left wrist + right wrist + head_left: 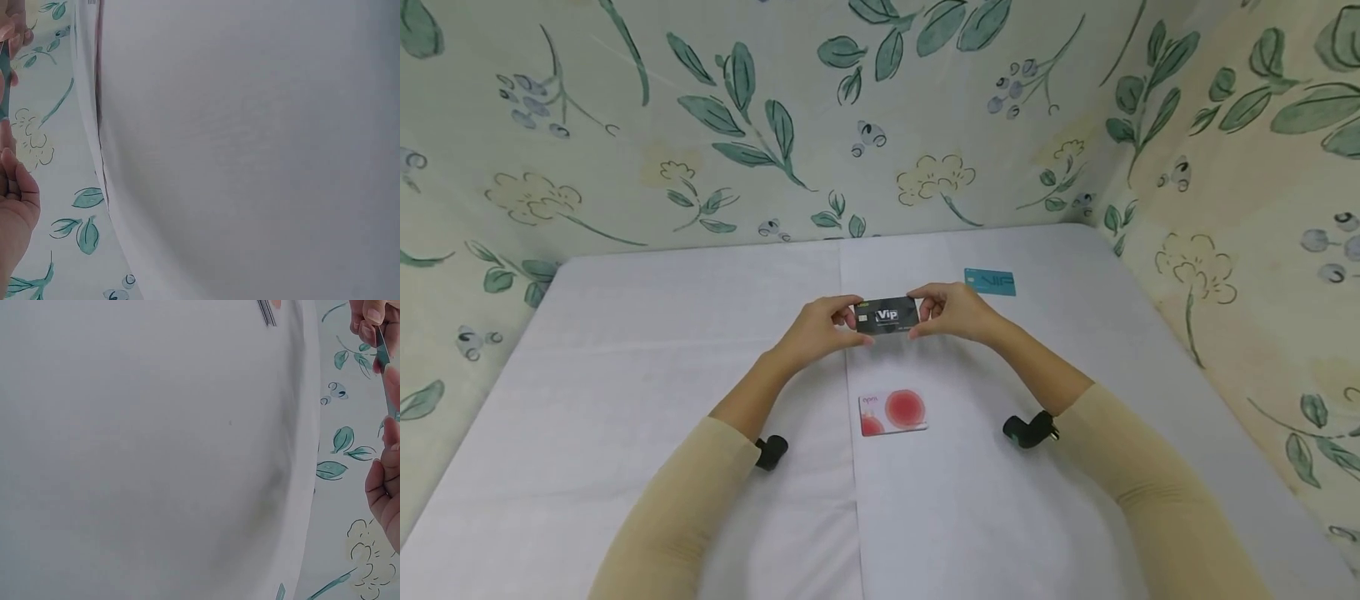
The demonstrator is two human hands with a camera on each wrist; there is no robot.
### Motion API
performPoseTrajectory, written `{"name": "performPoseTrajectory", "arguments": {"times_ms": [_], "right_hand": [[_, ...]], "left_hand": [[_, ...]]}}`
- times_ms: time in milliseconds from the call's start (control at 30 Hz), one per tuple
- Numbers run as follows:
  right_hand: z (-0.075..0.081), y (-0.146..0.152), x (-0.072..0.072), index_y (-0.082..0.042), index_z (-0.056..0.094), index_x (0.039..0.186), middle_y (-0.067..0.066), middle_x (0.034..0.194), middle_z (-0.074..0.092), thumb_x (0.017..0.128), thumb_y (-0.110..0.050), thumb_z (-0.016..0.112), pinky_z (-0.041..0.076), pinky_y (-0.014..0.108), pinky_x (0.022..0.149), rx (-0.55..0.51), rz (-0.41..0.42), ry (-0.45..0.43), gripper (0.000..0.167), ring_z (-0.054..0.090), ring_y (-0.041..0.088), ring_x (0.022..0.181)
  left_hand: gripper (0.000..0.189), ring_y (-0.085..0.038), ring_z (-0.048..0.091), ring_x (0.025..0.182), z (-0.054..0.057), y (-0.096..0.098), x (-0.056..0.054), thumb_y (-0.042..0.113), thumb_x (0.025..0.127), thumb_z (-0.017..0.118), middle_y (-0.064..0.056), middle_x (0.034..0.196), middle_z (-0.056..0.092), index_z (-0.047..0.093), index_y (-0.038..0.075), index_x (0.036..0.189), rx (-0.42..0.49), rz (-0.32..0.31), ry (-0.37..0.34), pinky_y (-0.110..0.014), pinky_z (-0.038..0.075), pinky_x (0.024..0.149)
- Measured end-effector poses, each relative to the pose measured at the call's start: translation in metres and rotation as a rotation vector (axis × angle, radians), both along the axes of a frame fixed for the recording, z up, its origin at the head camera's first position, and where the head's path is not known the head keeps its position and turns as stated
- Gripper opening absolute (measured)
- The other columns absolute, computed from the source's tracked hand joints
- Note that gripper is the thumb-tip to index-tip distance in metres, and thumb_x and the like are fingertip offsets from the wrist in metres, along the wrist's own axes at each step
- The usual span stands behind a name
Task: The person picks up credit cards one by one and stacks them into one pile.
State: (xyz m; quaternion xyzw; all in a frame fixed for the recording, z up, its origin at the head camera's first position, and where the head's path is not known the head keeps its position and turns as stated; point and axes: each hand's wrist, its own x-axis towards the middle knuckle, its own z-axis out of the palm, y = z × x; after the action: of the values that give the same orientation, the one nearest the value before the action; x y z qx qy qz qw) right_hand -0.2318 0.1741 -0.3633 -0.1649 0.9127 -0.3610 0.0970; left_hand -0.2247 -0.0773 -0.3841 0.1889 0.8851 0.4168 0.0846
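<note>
A black card [886, 316] marked "Vip", with a small chip at its left, is held over the white table by both hands. My left hand [822, 332] pinches its left end between thumb and fingers. At the opposite end, my right hand [957, 314] pinches it the same way. Its printed face is turned towards the head camera. In the right wrist view the card [382, 350] shows nearly edge-on among the fingertips, and the left wrist view catches only a strip of it.
Nearer the body, a white card with red circles [892, 412] lies on the white tablecloth [662, 375]. Beyond the right hand lies a teal card [990, 282] lettered "VIP". Floral curtain [820, 125] borders the table at the back and sides.
</note>
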Motion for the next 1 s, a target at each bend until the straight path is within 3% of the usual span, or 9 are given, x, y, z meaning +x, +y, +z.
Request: {"name": "performPoseTrajectory", "arguments": {"times_ms": [433,667,1000], "right_hand": [[0.004,-0.002,0.024,-0.005,0.059,0.125,0.004,0.078,0.057,0.067,-0.028,0.086,0.041,0.027,0.059,-0.028,0.020,0.005,0.068,0.048,0.019,0.073],[0.006,-0.003,0.037,-0.006,0.061,0.124,0.003,0.075,0.055,0.067,-0.026,0.086,0.041,0.027,0.058,-0.034,0.029,0.001,0.065,0.049,0.021,0.071],[0.010,-0.001,0.057,-0.004,0.062,0.121,0.000,0.074,0.055,0.065,-0.029,0.087,0.039,0.025,0.056,-0.059,0.076,0.024,0.066,0.048,0.018,0.071]], "left_hand": [[0.068,-0.021,0.045,0.092,0.012,-0.007,0.026,0.036,0.071,0.082,-0.005,0.091,0.054,0.057,0.012,0.130,-0.020,0.006,0.014,-0.033,0.041,0.073],[0.065,-0.020,0.044,0.089,0.010,-0.010,0.040,0.036,0.070,0.083,-0.001,0.084,0.055,0.060,0.014,0.126,0.028,0.013,0.002,-0.033,0.040,0.070],[0.062,-0.020,0.046,0.092,0.012,-0.012,0.061,0.037,0.070,0.083,-0.001,0.087,0.054,0.062,0.016,0.124,0.016,0.012,0.024,-0.032,0.043,0.072]]}}
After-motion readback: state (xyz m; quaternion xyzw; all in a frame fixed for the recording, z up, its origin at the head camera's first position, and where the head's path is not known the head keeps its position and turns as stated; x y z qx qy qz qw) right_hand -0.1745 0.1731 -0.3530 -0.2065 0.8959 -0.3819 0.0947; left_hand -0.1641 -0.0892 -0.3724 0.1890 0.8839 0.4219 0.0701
